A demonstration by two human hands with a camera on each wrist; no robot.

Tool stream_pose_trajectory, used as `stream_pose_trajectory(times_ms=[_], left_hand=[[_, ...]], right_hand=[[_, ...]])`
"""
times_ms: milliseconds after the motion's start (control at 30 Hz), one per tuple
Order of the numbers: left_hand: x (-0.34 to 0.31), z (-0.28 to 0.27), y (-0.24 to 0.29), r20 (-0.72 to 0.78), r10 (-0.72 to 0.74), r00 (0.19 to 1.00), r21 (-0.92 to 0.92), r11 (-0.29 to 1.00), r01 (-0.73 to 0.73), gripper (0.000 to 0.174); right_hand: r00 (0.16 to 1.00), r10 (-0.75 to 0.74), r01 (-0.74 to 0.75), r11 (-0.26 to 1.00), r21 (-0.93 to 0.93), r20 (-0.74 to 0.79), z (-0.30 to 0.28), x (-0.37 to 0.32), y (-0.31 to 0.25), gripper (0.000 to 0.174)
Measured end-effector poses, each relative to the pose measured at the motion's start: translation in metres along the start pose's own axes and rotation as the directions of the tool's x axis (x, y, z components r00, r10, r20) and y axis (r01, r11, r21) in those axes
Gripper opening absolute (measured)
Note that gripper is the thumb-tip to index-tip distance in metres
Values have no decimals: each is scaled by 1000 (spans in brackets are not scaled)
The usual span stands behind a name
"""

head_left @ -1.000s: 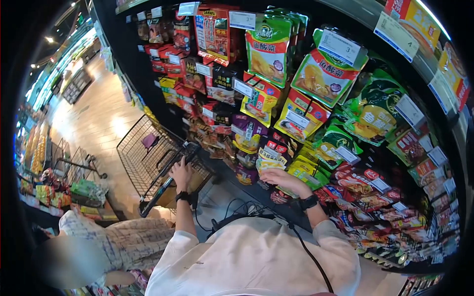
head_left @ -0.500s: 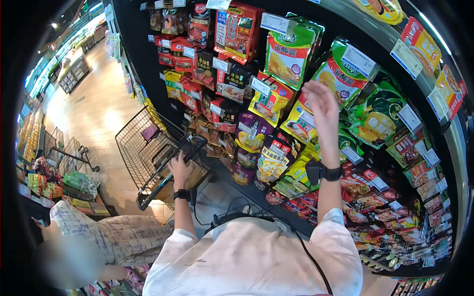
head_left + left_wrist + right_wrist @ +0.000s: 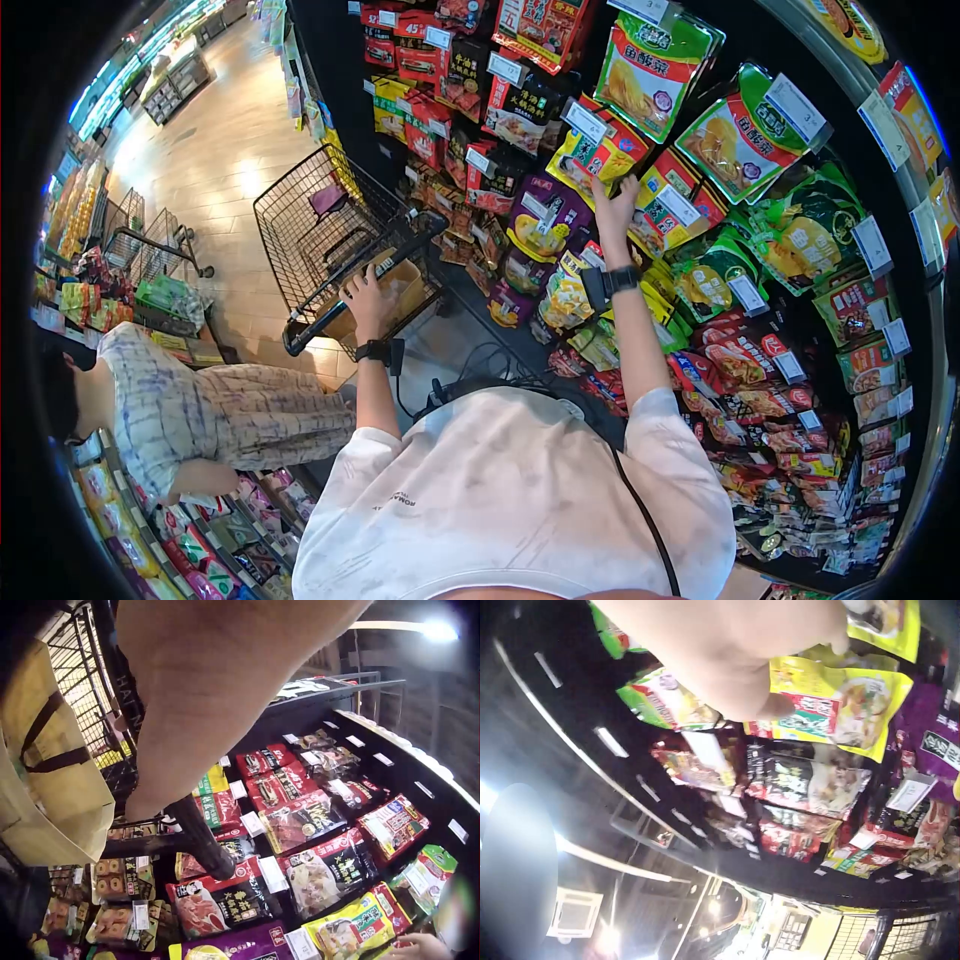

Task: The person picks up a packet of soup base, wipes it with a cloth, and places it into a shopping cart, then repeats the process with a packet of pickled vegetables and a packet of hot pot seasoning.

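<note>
My left hand (image 3: 370, 300) grips the handle (image 3: 325, 315) of a black wire shopping cart (image 3: 295, 225); in the left wrist view that hand (image 3: 217, 682) covers much of the bar. At the rack, my right hand (image 3: 614, 212) reaches a hanging yellow seasoning packet (image 3: 600, 160) from below. In the right wrist view the thumb lies on the front of the same yellow packet (image 3: 862, 712), pinching its edge, while the other fingers are partly hidden. Just right of that hand hangs a second yellow packet (image 3: 655, 225) with a price tag.
Green pickled-vegetable packets (image 3: 735, 145) and purple packets (image 3: 545, 215) hang around the hand. A brown box (image 3: 400, 290) sits low in the cart. Someone in a patterned dress (image 3: 260, 400) stands at the left, near more shelves. Cables (image 3: 490, 370) hang at my waist.
My right hand has risen from the lower packets, passed in front of the green ones, and come down to the yellow packet. My left hand stays on the cart handle. The head view has shifted.
</note>
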State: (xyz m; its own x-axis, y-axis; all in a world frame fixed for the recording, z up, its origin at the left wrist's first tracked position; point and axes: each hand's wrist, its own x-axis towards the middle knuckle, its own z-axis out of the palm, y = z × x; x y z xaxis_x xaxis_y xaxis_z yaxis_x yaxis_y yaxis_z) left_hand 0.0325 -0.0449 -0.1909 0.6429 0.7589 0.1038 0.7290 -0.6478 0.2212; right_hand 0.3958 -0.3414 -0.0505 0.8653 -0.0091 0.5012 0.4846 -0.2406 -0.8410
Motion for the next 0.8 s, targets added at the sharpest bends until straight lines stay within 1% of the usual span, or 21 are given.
stream_pose_trajectory(times_ms=[33, 67, 133, 167, 267, 300, 333, 367, 400, 433, 467, 533, 567, 600, 633, 667, 733, 800], left_hand=[[-1, 1, -1, -21, 2, 1000, 12, 1000, -2, 77], [-2, 1, -2, -34, 3, 999, 19, 1000, -3, 77], [-4, 2, 0, -64, 1, 998, 31, 1000, 1, 75], [-5, 1, 0, -83, 7, 997, 36, 999, -4, 74], [-7, 4, -4, -124, 19, 992, 46, 999, -13, 73], [-8, 3, -4, -126, 21, 992, 46, 999, -15, 73], [-9, 3, -5, -127, 22, 992, 46, 999, -16, 73], [-10, 3, -5, -136, 22, 991, 53, 998, -15, 73], [-11, 1, -4, -137, 20, 990, 51, 999, -14, 74], [-13, -1, -4, -136, 21, 991, 49, 999, -14, 74], [-14, -2, -3, -132, 21, 991, 47, 999, -15, 74], [-12, 0, -5, -138, 24, 990, 67, 998, -15, 75], [-12, 2, -5, -145, 26, 989, 75, 997, -16, 76], [-12, 5, -5, -150, 29, 988, 83, 996, -16, 76], [-11, 1, -3, -87, 5, 996, 70, 998, 1, 79], [-12, -1, -3, -77, 2, 997, 83, 997, 4, 79], [-11, 0, -1, -63, -3, 998, 104, 995, 10, 81], [-10, 3, -1, -69, 1, 998, 99, 995, 6, 83]], right_hand=[[999, -27, 25, 998, 59, 40, 3, 4, -2, 71], [999, 29, -30, 997, 64, 22, 5, 4, -4, 70], [991, 134, -133, 988, 81, -8, 9, 7, -29, 67], [990, 133, -139, 980, 142, 49, 11, 8, -26, 62], [997, -63, 59, 994, -90, -40, 22, 9, 2, 53], [996, -62, 60, 998, -30, -65, 24, 7, 3, 48], [1000, -14, 17, 988, 155, -18, 24, 6, 4, 45], [1000, -2, -3, 965, 262, 19, 22, 3, 7, 43], [998, 10, -29, 931, 363, 56, 15, -4, -9, 41], [995, 29, -62, 936, 347, 99, 9, -9, -11, 39], [981, 66, -135, 907, 398, 182, 2, -14, -12, 39], [958, 150, -250, 852, 460, 243, -9, -32, -39, 37], [945, 169, -293, 821, 490, 281, -14, -42, -53, 36], [929, 187, -336, 788, 516, 319, -19, -52, -66, 35], [912, 205, -379, 752, 539, 355, -22, -61, -74, 34], [857, 245, -488, 666, 564, 453, -23, -71, -75, 34], [777, 238, -609, 516, 602, 583, -21, -94, -90, 35], [585, 292, -811, 229, 538, 756, -22, -116, -96, 37]])
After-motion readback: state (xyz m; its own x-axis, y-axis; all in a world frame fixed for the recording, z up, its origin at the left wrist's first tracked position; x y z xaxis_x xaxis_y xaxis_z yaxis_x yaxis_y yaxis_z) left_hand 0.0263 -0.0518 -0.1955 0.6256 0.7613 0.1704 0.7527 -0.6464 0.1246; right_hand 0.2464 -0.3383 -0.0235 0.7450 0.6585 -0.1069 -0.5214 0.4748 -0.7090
